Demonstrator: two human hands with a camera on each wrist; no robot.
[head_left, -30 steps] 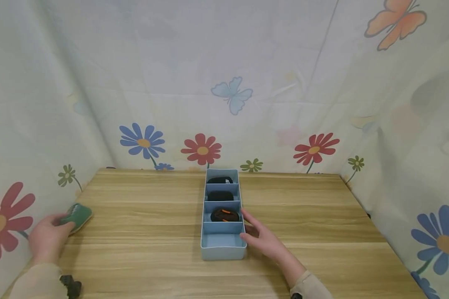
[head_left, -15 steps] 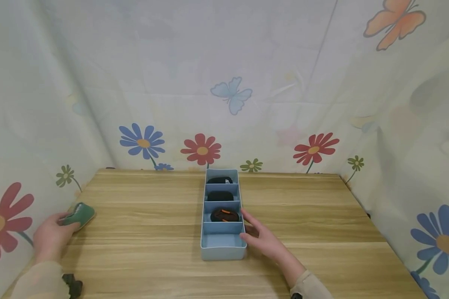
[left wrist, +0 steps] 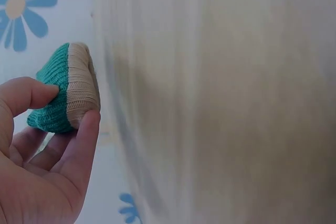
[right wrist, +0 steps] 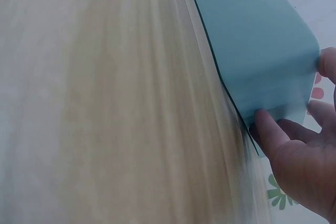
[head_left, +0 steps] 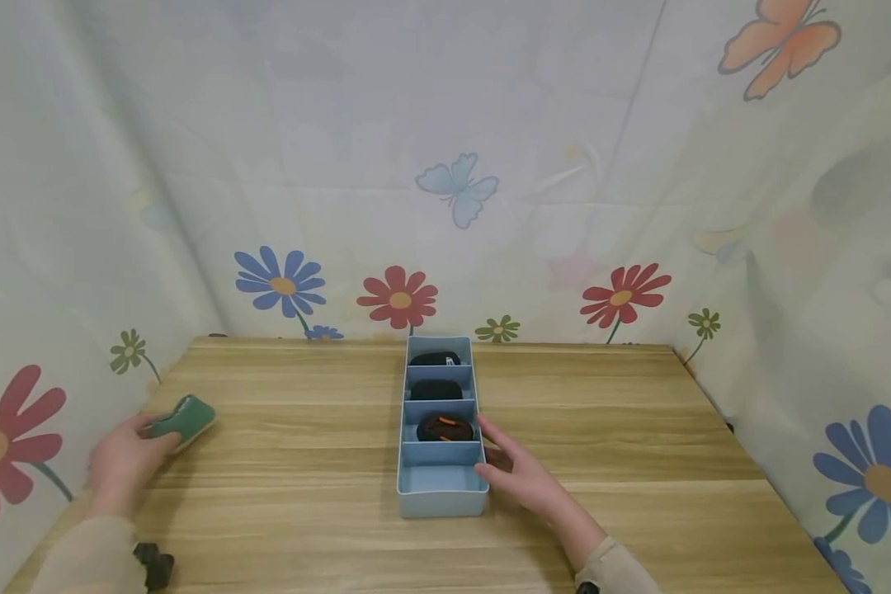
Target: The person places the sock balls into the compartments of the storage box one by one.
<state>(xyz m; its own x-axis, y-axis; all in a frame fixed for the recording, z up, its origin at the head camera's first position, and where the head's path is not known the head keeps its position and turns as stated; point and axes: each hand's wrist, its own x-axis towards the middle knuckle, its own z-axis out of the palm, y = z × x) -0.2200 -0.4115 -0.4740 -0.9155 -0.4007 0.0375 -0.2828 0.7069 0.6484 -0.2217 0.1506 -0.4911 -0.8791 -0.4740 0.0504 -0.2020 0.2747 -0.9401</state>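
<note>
My left hand (head_left: 124, 462) holds a folded pair of socks (head_left: 189, 419) over the left side of the table. Up close in the left wrist view, the socks (left wrist: 79, 85) are ribbed knit, green on one half and beige on the other, pinched between thumb and fingers. A long light-blue divided box (head_left: 442, 504) stands mid-table. Its three farther compartments each hold a dark rolled bundle, the nearest bundle (head_left: 445, 428) with orange marks; the front compartment has nothing in it. Against the box's right side rests my right hand (head_left: 530, 483), fingers relaxed, thumb at the rim.
The wooden table (head_left: 304, 462) reaches back to a pale cloth (head_left: 327, 148) printed with flowers and butterflies. This cloth also hangs along the left and right sides. A small black object (head_left: 154, 566) sits at the left sleeve's cuff.
My left hand has moved to the right and slightly farther back, carrying the green and beige socks. My right hand stays at the box, which has not moved.
</note>
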